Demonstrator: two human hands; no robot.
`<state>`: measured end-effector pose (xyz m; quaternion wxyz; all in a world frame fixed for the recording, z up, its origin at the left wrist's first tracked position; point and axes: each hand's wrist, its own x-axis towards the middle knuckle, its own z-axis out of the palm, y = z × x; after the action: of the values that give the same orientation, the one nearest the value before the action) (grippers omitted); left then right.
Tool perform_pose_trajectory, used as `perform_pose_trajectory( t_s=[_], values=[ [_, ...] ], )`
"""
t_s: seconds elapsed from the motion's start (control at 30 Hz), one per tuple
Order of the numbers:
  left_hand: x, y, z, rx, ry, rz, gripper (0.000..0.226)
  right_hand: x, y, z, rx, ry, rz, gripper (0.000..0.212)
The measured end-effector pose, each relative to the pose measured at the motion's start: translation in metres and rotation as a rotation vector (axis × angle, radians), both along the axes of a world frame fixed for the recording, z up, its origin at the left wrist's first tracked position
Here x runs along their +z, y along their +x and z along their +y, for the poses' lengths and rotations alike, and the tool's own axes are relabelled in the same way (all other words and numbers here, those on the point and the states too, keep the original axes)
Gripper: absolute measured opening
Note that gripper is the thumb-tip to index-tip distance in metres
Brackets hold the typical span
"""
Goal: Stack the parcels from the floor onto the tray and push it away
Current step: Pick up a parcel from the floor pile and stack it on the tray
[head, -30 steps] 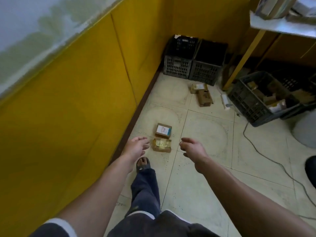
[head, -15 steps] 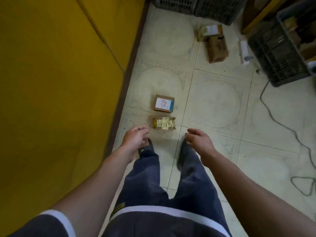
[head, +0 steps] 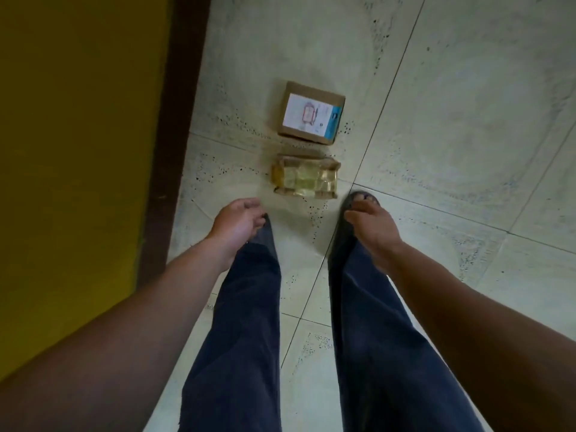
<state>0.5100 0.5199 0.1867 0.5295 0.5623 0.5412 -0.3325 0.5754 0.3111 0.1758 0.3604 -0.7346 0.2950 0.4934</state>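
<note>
Two small parcels lie on the tiled floor in front of my feet. The nearer one is a brown box wrapped in shiny yellowish tape (head: 305, 180). Just beyond it sits a cardboard box with a white and blue label (head: 311, 113). My left hand (head: 238, 221) hangs low to the left of the taped parcel, fingers loosely curled and empty. My right hand (head: 372, 226) reaches down to the parcel's lower right, fingers apart, holding nothing. Neither hand touches a parcel. No tray is in view.
A yellow wall (head: 74, 151) with a dark brown skirting board (head: 174, 120) runs along the left, close to the parcels. My legs in dark blue trousers (head: 246, 322) stand just behind the parcels, with a sandalled foot (head: 358, 198) beside the taped one.
The view has tilted down and closed in on the two parcels; the crates and far boxes have left the frame. Both hands have lowered toward the taped parcel.
</note>
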Motion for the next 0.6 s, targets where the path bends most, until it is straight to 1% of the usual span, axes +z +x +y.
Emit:
perform_pose_trajectory(
  t_s=[0.13, 0.23, 0.33, 0.4, 0.43, 0.47, 0.53, 0.57, 0.6],
  values=[
    [-0.076, 0.016, 0.000, -0.077, 0.068, 0.029, 0.037, -0.070, 0.008, 0.010, -0.006, -0.025, -0.017, 0.050],
    [-0.125, 0.027, -0.002, -0.141, 0.066, 0.038, 0.053, -0.114, 0.010, 0.014, -0.011, -0.048, -0.006, 0.059],
    [-0.152, 0.032, -0.006, -0.151, 0.053, 0.050, 0.064, -0.139, 0.013, 0.017, -0.015, -0.064, 0.003, 0.061],
    [-0.164, 0.034, -0.008, -0.156, 0.055, 0.068, 0.065, -0.153, 0.014, 0.018, -0.051, -0.034, 0.011, 0.064],
    [-0.167, 0.034, -0.010, -0.148, 0.048, 0.073, 0.061, -0.159, 0.013, 0.018, -0.075, -0.010, 0.023, 0.063],
    [-0.169, 0.034, -0.011, -0.134, 0.044, 0.070, 0.051, -0.161, 0.013, 0.019, -0.090, 0.015, 0.035, 0.055],
    [-0.173, 0.035, -0.014, -0.117, 0.038, 0.048, 0.027, -0.165, 0.015, 0.019, -0.104, 0.035, 0.047, 0.030],
    [-0.175, 0.035, -0.015, -0.110, 0.032, 0.031, 0.022, -0.167, 0.015, 0.018, -0.119, 0.053, 0.051, 0.024],
    [-0.176, 0.035, -0.016, -0.097, 0.021, 0.014, 0.021, -0.167, 0.014, 0.018, -0.139, 0.068, 0.059, 0.023]
  ],
)
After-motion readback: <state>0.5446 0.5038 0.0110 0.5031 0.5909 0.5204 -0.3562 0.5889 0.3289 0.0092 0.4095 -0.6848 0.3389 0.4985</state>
